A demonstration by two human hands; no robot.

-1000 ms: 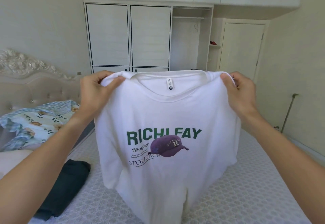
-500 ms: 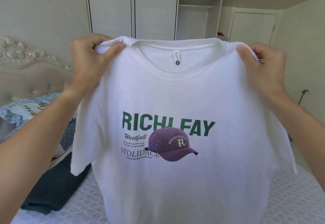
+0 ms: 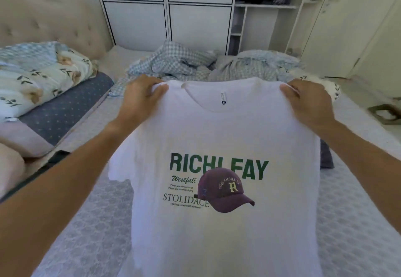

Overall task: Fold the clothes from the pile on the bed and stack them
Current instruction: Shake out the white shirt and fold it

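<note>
A white T-shirt [image 3: 227, 137] with green "RICHLFAY" lettering and a maroon cap print hangs spread out in front of me, print side facing me. My left hand [image 3: 141, 100] pinches its left shoulder and my right hand [image 3: 308, 103] pinches its right shoulder. Beyond the shirt, a pile of blue checked clothes [image 3: 186, 63] lies crumpled at the far end of the bed [image 3: 86, 222]. A dark folded garment [image 3: 325, 155] shows just past the shirt's right edge.
A floral quilt [image 3: 39, 77] and a grey-blue pillow [image 3: 60, 111] lie at the left by the tufted headboard [image 3: 50, 20]. White wardrobe doors [image 3: 165, 14] and open shelves [image 3: 264, 5] stand behind the bed. A dark frame-like object [image 3: 384, 111] lies on the floor at the right.
My view has tipped down from the wardrobe to the bed. Both hands have lowered the shirt towards the mattress, still holding its shoulders. The pile of checked clothes has come into view.
</note>
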